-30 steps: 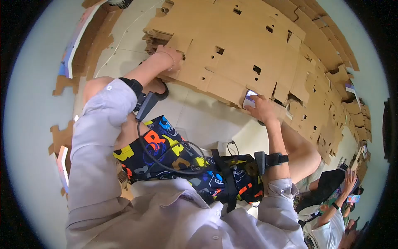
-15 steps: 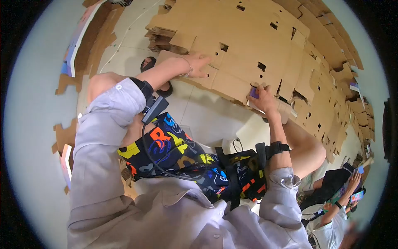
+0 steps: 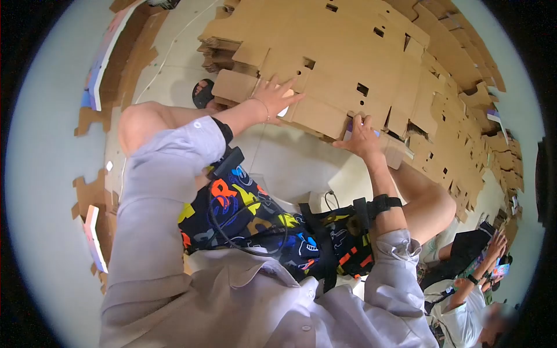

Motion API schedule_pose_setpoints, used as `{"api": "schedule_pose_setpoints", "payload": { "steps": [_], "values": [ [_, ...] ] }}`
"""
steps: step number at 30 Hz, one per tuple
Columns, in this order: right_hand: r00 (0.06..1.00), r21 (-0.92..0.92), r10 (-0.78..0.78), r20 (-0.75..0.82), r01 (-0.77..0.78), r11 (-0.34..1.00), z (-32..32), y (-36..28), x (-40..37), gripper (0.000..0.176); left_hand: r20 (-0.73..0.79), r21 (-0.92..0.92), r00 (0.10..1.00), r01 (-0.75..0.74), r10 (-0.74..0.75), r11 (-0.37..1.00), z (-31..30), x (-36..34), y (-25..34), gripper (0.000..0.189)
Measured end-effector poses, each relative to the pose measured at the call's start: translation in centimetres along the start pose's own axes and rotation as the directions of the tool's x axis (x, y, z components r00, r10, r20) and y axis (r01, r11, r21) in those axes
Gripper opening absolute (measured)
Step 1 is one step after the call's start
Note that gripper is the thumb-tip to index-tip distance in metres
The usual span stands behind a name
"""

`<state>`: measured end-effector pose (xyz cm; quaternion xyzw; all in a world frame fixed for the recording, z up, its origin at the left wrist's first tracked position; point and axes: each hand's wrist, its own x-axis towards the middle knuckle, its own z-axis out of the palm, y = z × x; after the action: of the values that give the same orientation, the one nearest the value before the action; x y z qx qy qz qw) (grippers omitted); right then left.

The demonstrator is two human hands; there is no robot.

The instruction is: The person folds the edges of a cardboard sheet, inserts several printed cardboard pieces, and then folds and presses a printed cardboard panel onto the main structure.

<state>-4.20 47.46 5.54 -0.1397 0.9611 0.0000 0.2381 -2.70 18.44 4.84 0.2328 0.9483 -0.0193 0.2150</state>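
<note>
A large flat cardboard sheet (image 3: 325,46) with small cut-out holes lies on a stack in front of me. My left hand (image 3: 272,100) rests on its near edge with fingers spread. A small white patch (image 3: 284,110) shows beside that hand, and a cardboard flap (image 3: 235,86) sticks out to its left. Farther right, my right hand (image 3: 365,139) lies over the near edge, its fingers apart and the thumb stretched leftward. Purple-blue printed flap (image 3: 348,130) shows around those fingers, partly covered by them.
More cut cardboard (image 3: 458,139) extends along the right. Printed cardboard pieces (image 3: 107,64) stand at the left. A cable (image 3: 174,49) runs over the tiled floor (image 3: 185,64). At the lower right sits another person (image 3: 464,307), hands near a coloured screen (image 3: 500,270).
My left hand has turned and spread along the near edge, with a white patch now showing beside it. My right hand has loosened from the purple flap, its thumb moving out left.
</note>
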Motion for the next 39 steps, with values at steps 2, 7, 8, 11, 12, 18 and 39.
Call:
{"api": "schedule_pose_setpoints", "payload": {
  "steps": [2, 7, 8, 11, 12, 18, 39],
  "values": [
    [1.000, 0.008, -0.006, -0.014, 0.006, 1.000, 0.3, 0.2, 0.0, 0.099, -0.044, 0.067, 0.999, 0.036, -0.033, 0.997, 1.5, 0.5, 0.6, 0.098],
    [1.000, 0.044, 0.000, 0.012, -0.001, 0.999, 0.1, 0.2, 0.0, 0.098, -0.032, 0.071, 0.998, 0.061, -0.059, 0.996, 1.3, 0.5, 1.1, 0.095],
    [1.000, 0.051, -0.028, -0.001, 0.028, 0.998, 0.1, 0.6, 0.2, 0.098, -0.025, 0.081, 0.997, 0.069, -0.067, 0.994, 1.4, 0.6, 1.1, 0.096],
    [0.996, 0.014, -0.092, -0.008, 0.092, 0.996, -0.1, 0.6, 0.0, 0.094, -0.013, 0.099, 0.997, 0.081, -0.080, 0.992, 1.8, 1.0, 1.2, 0.100],
    [0.994, -0.009, -0.109, -0.005, 0.109, 0.994, -0.5, 0.4, -0.2, 0.092, -0.011, 0.099, 0.997, 0.080, -0.080, 0.992, 1.9, 1.2, 1.2, 0.101],
    [0.990, -0.097, -0.135, -0.030, 0.132, 0.987, 0.1, -0.3, 0.0, 0.080, 0.082, 0.087, 0.994, 0.069, -0.076, 0.994, 0.3, 0.8, 1.1, 0.103],
    [0.959, 0.192, -0.104, -0.265, 0.159, 0.969, -5.0, 2.6, 1.5, 0.050, 0.108, -0.335, 0.993, 0.081, -0.048, 0.939, -5.7, 4.0, -3.9, 0.053]
  ]
}}
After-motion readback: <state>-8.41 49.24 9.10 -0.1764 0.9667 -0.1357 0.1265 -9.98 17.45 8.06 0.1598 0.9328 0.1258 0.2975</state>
